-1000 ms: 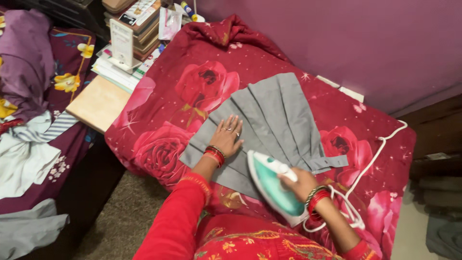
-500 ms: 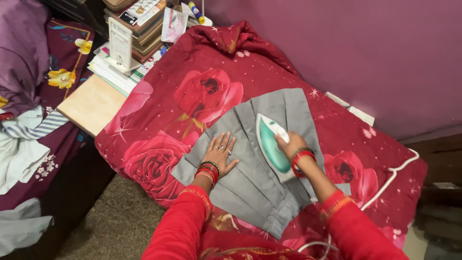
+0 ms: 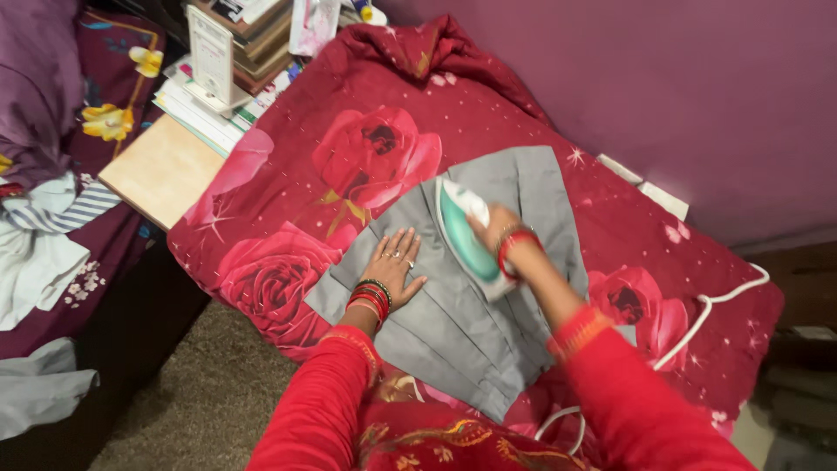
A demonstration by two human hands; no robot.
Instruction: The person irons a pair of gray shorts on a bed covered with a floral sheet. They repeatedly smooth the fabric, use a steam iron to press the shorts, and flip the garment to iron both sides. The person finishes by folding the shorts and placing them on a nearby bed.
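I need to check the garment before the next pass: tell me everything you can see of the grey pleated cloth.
The grey pleated garment, probably a skirt, lies flat on a red rose-print cover. Long pressed folds fan out from its narrower far end to a wider near hem. The cloth looks plain, matte and woven. The left hand presses flat on its left side; the right hand holds a teal-and-white iron on its middle.

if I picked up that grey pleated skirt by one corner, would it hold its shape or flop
The grey pleated skirt would probably flop: it lies thin and flat on the red rose blanket. Likely light for its size. It may slide when pushed, since the left hand presses flat on it while the right hand grips the iron.
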